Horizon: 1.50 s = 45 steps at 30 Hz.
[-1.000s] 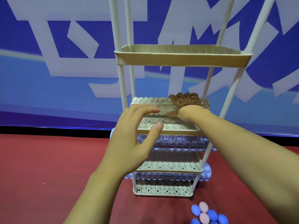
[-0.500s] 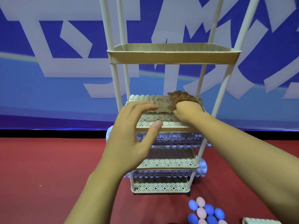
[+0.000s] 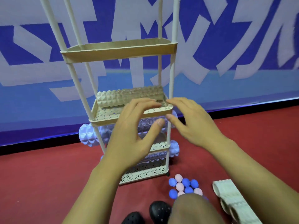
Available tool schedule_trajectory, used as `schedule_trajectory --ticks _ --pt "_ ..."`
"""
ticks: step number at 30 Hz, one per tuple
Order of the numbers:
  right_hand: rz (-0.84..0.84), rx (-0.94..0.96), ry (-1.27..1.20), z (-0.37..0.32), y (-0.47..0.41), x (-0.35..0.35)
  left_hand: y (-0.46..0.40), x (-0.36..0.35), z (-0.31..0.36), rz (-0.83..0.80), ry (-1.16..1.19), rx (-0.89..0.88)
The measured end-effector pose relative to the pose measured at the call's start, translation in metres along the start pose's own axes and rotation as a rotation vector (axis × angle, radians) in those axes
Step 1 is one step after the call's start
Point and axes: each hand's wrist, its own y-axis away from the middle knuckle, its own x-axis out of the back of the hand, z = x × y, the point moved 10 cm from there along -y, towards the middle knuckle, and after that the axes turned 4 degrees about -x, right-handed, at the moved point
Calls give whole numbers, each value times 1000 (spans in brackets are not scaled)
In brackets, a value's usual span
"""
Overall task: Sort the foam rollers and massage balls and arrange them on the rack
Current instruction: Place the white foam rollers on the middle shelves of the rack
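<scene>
Since half a second ago the right hand [image 3: 196, 122] has let go of the roller and drawn back from the shelf, and the view has tipped down so that shoes and more of the floor show. Nearest, at the bottom edge, sit two black perforated clog shoes [image 3: 159, 210] beside a bare knee [image 3: 192, 207] on the red carpeted floor [image 3: 40, 183]. Just beyond the knee lies a cluster of small spiky blue and pink massage balls [image 3: 183, 185], and to the right a cream ridged foam roller [image 3: 234, 202] lies on the floor. Both hands hover in front of the cream plastic rack with perforated shelves [image 3: 103, 115], fingers spread and loosely curved, holding nothing; the left hand [image 3: 135, 136] is close beside the right, thumbs nearly meeting, near the front rim of the second shelf from the top in view. On that shelf, toward its far side, a beige knobbly foam roller [image 3: 129, 97] lies lengthwise. On the shelf below, a pale lilac textured foam roller [image 3: 88, 135] sticks out past the left post, and another lilac foam roller [image 3: 174, 148] pokes out on the right lower down. The shallow top tray [image 3: 118, 50] shows only its front wall. Behind the rack hangs a blue banner with large white shapes [image 3: 242, 46].
</scene>
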Motion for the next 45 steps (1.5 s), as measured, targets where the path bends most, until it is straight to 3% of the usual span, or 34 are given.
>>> schedule_trajectory --ticks 7,15,22,30,36,45 --pt "60 -227 91 89 129 54 -11 -84 74 -255 69 -137" --pt "22 -462 173 187 237 87 -31 -187 160 -403 175 -310" --pt "14 -624 170 259 300 81 -19 -287 180 -518 287 -273" --pt "-138 -1032 48 347 377 -8 19 -376 168 -500 456 -95" --pt "-286 -1353 -51 389 416 -88 43 -401 131 -516 481 -1" --pt "-111 -1657 -179 405 442 -150 49 -409 103 -455 497 119"
